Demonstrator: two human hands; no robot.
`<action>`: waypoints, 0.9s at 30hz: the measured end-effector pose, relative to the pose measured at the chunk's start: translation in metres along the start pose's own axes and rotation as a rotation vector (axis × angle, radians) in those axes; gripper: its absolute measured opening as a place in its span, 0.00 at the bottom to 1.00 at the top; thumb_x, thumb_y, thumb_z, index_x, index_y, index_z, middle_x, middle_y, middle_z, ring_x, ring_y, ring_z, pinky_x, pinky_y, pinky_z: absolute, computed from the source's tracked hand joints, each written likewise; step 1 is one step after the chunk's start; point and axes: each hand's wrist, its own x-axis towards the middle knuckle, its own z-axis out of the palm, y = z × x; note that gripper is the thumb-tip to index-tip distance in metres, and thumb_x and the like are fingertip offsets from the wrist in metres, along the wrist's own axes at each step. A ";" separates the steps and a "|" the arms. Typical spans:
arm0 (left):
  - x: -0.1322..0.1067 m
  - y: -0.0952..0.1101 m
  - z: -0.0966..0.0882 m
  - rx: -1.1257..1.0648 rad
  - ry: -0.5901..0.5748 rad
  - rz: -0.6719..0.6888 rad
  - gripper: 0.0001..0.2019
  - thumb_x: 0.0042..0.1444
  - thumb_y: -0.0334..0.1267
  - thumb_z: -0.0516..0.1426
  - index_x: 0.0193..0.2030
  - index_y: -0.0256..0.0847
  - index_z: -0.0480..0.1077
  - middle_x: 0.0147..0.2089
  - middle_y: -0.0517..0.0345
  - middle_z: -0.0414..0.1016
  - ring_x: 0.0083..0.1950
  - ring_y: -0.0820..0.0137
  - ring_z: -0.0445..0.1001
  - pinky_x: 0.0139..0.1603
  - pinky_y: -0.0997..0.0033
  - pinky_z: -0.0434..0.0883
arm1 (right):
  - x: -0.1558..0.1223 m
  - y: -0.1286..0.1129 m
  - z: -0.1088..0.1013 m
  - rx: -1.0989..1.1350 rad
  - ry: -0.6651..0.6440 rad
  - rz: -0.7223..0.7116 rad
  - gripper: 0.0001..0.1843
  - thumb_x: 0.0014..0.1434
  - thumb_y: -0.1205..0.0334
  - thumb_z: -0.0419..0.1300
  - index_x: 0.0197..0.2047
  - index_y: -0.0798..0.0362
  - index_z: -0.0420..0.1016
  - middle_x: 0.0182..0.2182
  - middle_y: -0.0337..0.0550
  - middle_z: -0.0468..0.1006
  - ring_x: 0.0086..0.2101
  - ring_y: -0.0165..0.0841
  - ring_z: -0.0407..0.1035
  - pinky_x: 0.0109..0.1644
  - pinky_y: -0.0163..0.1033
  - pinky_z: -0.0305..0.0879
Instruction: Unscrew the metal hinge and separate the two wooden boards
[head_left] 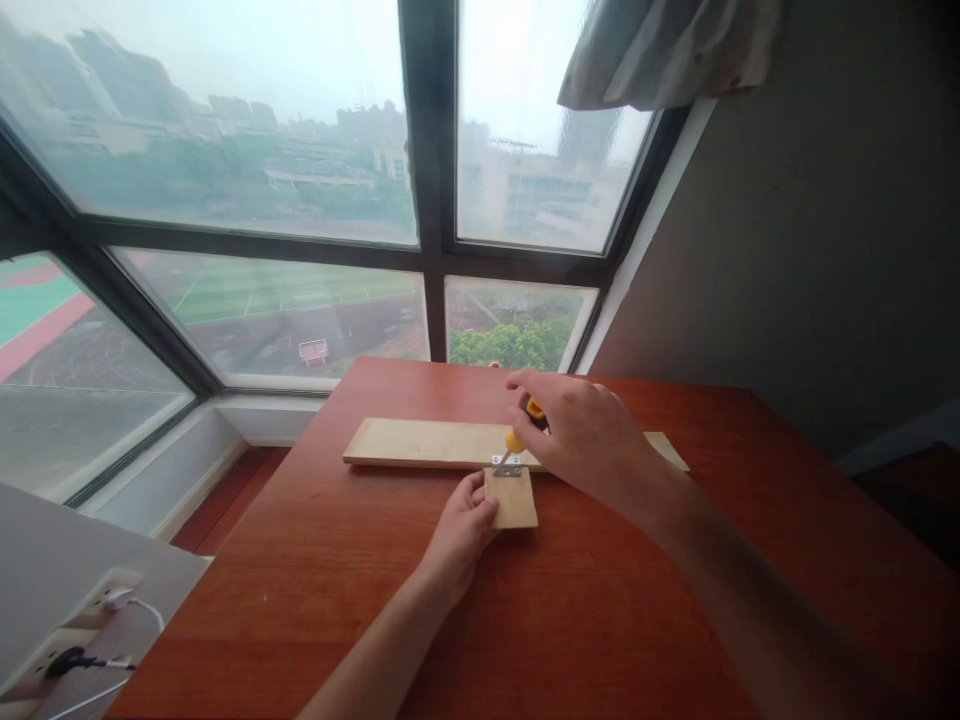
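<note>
My right hand [577, 425] is closed around a yellow and black screwdriver [514, 441], tilted with its shaft pointing down to the left. The tip meets a small silver metal hinge [508, 467], which lies where a long pale wooden board [420, 442] and a small wooden piece [511, 502] come together. By its left edge, my left hand [466, 520] grips the small piece between thumb and fingers. My right hand and forearm hide part of the long board. Whether a screw sits under the tip is too small to tell.
Both boards rest on a reddish-brown wooden table [315, 590]. Behind it stand large windows with a dark frame [435, 225]. A grey wall [795, 240] rises at the right, and plugs with cables [75, 660] are at the lower left.
</note>
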 end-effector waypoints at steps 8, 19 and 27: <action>0.001 0.000 0.000 0.003 -0.007 0.000 0.24 0.49 0.30 0.65 0.54 0.37 0.66 0.50 0.43 0.79 0.46 0.61 0.79 0.39 0.70 0.75 | -0.004 -0.003 -0.001 0.033 0.017 -0.031 0.17 0.61 0.55 0.56 0.53 0.47 0.73 0.44 0.40 0.81 0.42 0.39 0.75 0.37 0.41 0.64; -0.001 0.001 0.001 0.000 -0.006 0.009 0.22 0.50 0.28 0.63 0.53 0.37 0.66 0.48 0.45 0.79 0.42 0.64 0.80 0.39 0.71 0.75 | -0.007 -0.004 -0.005 0.059 -0.003 -0.068 0.23 0.57 0.64 0.56 0.57 0.49 0.70 0.51 0.42 0.79 0.50 0.40 0.73 0.44 0.41 0.66; -0.001 0.002 0.003 0.004 0.011 0.003 0.21 0.51 0.26 0.61 0.53 0.36 0.67 0.48 0.45 0.79 0.42 0.65 0.80 0.39 0.72 0.75 | -0.004 -0.005 -0.004 -0.022 -0.001 -0.005 0.16 0.63 0.60 0.52 0.51 0.46 0.75 0.42 0.40 0.82 0.41 0.40 0.77 0.38 0.42 0.66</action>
